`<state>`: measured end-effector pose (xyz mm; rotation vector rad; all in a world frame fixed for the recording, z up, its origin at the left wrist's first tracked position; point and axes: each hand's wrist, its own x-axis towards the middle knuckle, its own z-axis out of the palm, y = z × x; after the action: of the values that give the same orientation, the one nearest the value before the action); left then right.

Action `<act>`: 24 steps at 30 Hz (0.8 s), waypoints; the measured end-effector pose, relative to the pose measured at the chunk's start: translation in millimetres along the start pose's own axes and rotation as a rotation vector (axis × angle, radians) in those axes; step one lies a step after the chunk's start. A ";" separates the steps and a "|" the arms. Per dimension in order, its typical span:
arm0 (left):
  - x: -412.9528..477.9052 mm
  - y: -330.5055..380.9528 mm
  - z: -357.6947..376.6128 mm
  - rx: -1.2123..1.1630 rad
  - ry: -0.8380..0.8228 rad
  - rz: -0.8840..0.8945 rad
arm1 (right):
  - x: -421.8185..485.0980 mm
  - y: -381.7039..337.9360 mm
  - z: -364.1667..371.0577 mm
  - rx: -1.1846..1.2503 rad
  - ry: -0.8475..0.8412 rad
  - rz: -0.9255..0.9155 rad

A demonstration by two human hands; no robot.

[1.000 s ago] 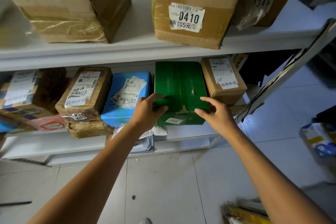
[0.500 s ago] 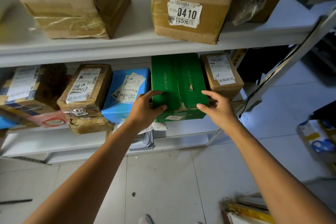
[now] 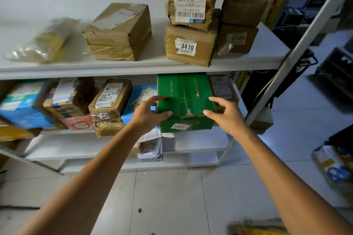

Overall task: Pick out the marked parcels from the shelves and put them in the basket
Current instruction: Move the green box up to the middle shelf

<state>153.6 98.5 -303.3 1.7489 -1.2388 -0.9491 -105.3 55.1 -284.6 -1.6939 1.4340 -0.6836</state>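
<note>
Head view: green cardboard box (image 3: pixel 186 89) sits on white middle shelf (image 3: pixel 200 141), between blue wrapped parcel (image 3: pixel 128 112) and brown labelled carton (image 3: pixel 222 87). Left hand (image 3: pixel 148 114) grasps its left front corner, right hand (image 3: pixel 227 114) its right front corner, thumbs on top.

A parcel depot or pick-up storeroom is shown. A white steel rack (image 3: pixel 152 66) is loaded with taped cartons, most stuck with barcoded shipping labels. On the rack's upper board, large pick-up numbers are printed on the 0410 carton (image 3: pixel 189 46) and the 0346 carton (image 3: pixel 236 38). A numbered sticker is carried by the green box (image 3: pixel 183 97) on the board below. Another parcel (image 3: pixel 332 162) is left on the tiled floor (image 3: pixel 172 196) right of the rack.
</note>
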 end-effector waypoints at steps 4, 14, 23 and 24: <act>-26.0 11.4 -7.5 -0.029 -0.009 -0.006 | -22.8 -11.9 -8.3 -0.017 -0.003 -0.013; -78.8 2.3 -35.7 -0.069 -0.112 -0.032 | -91.7 -30.5 13.0 -0.024 0.038 0.012; -129.9 -17.6 -62.2 0.014 -0.186 0.022 | -167.4 -39.4 45.3 -0.018 0.119 0.071; -134.7 -16.9 -65.3 0.015 -0.191 0.028 | -173.9 -41.3 47.0 -0.014 0.126 0.068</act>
<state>185.0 242.6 -272.9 1.6787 -1.3896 -1.1134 -81.7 236.7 -259.6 -1.6292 1.5799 -0.7549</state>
